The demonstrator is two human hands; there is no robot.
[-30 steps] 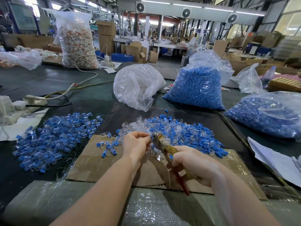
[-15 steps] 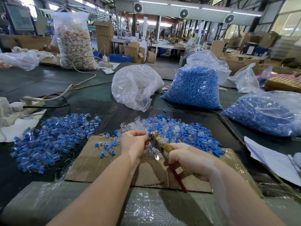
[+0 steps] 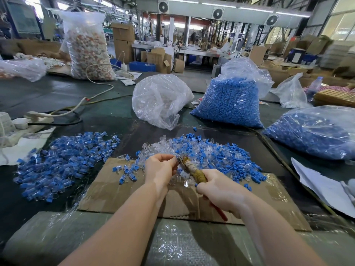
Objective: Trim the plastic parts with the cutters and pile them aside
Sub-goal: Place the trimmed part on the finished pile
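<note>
My right hand (image 3: 221, 191) grips the cutters (image 3: 194, 169) by their taped handles, a red handle tip sticking out below my palm. The jaws point up-left and meet the fingertips of my left hand (image 3: 160, 168), which pinches a small plastic part, mostly hidden by my fingers. Both hands hover over a cardboard sheet (image 3: 119, 191). Just behind them lies a heap of clear and blue parts (image 3: 211, 152). A second spread pile of blue-and-clear parts (image 3: 63, 162) lies on the left of the table.
A crumpled clear bag (image 3: 161, 98) and a full bag of blue parts (image 3: 230, 100) stand behind the heap; another blue-filled bag (image 3: 315, 131) lies at the right. White paper (image 3: 322, 187) sits right, a power strip with cables (image 3: 38, 118) left. Bubble wrap covers the near edge.
Both hands stay close together over the cardboard; the cutter jaws have stayed at my left fingertips. The view has shifted slightly.
</note>
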